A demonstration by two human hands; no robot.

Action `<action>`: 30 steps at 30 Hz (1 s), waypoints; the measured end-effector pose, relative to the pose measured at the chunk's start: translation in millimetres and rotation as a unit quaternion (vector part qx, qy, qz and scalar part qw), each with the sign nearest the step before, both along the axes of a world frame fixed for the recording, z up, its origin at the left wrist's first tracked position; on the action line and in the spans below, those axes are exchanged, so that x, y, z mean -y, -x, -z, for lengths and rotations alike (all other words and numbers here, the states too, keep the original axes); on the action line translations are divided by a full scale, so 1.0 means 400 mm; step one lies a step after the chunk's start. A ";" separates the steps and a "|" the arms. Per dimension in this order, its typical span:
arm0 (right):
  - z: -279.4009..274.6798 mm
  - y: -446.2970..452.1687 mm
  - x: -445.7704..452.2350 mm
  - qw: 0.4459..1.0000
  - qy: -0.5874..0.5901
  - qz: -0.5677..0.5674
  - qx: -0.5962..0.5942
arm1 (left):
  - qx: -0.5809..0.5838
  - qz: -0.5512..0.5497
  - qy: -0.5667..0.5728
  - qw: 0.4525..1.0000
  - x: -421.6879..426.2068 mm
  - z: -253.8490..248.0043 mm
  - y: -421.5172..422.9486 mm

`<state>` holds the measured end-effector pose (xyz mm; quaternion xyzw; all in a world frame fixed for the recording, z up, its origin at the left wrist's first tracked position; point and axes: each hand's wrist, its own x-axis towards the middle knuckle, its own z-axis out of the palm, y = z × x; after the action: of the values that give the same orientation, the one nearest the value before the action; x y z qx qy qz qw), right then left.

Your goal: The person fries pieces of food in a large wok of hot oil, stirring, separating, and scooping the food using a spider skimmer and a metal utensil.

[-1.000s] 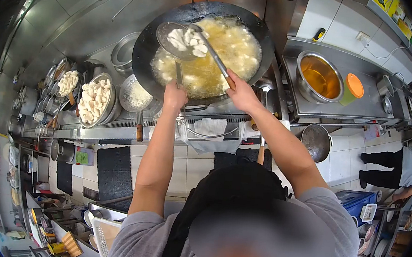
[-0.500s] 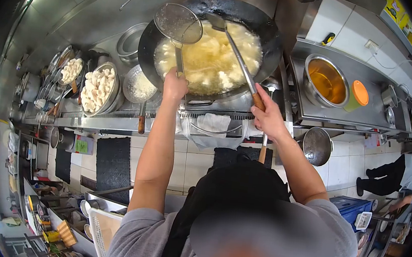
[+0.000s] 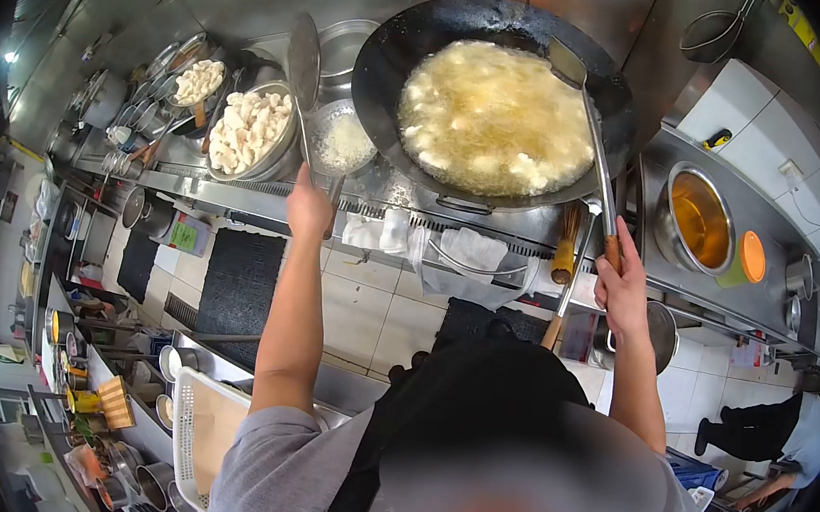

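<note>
My left hand (image 3: 308, 209) is closed round the handle of a round mesh skimmer (image 3: 303, 63), which is turned nearly edge-on left of the wok. My right hand (image 3: 624, 291) grips the wooden handle of a long metal spatula (image 3: 597, 141), one finger stretched along it. The spatula's blade is over the wok's back right side. The big black wok (image 3: 377, 73) holds bubbling yellow oil with pale pieces (image 3: 494, 120) frying in it. Left of it stand a metal bowl (image 3: 286, 155) heaped with raw-looking white pieces (image 3: 246, 129) and a strainer of pale crumbs (image 3: 344, 145).
At right, a steel pot of amber liquid (image 3: 701, 222) stands beside an orange-lidded container (image 3: 753, 256). White cloths (image 3: 471, 249) hang at the stove's front edge, near a bamboo brush (image 3: 566, 247). Another person (image 3: 767, 424) is at far right. Dark mats (image 3: 246, 274) lie on the floor.
My left hand has swung the skimmer left, away from over the wok, and tipped it edge-on. The spatula stays at the wok's back in my right hand. The view has shifted left.
</note>
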<state>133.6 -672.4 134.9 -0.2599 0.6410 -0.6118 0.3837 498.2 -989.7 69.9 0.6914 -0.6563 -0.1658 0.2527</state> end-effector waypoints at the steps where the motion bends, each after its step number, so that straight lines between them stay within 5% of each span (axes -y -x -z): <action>1: -0.003 -0.008 0.003 1.000 0.000 0.000 -0.007 | -0.001 0.002 -0.001 1.000 -0.007 0.025 -0.001; 3: -0.010 -0.023 0.011 1.000 -0.004 -0.006 -0.009 | 0.063 0.011 -0.103 0.993 -0.007 0.128 -0.005; 6: -0.026 -0.041 0.016 1.000 -0.006 -0.017 -0.012 | 0.104 -0.009 -0.093 0.990 0.003 0.337 -0.019; 13: -0.034 -0.019 -0.005 1.000 0.000 -0.001 -0.026 | 0.062 -0.015 -0.109 0.992 -0.015 0.222 0.011; 19: -0.006 0.020 -0.034 1.000 0.002 0.014 -0.005 | 0.053 -0.012 -0.089 0.995 -0.002 0.277 -0.027; 23: 0.008 0.048 -0.060 0.999 0.001 0.037 0.008 | 0.003 0.045 0.025 0.999 -0.068 0.078 0.021; 25: 0.021 0.070 -0.066 0.999 -0.006 0.045 0.009 | -0.019 0.126 0.173 0.977 0.000 0.048 0.011; 29: 0.035 0.100 -0.057 0.998 -0.006 0.056 0.011 | -0.060 0.214 0.222 0.949 0.080 -0.143 0.073; 30: 0.033 0.101 -0.050 0.998 -0.015 0.057 0.002 | -0.176 0.178 -0.043 0.967 0.032 -0.260 0.114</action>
<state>93.4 -652.2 121.6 -0.2163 0.6628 -0.6236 0.3536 452.7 -1002.5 174.1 0.5333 -0.7061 -0.3558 0.3006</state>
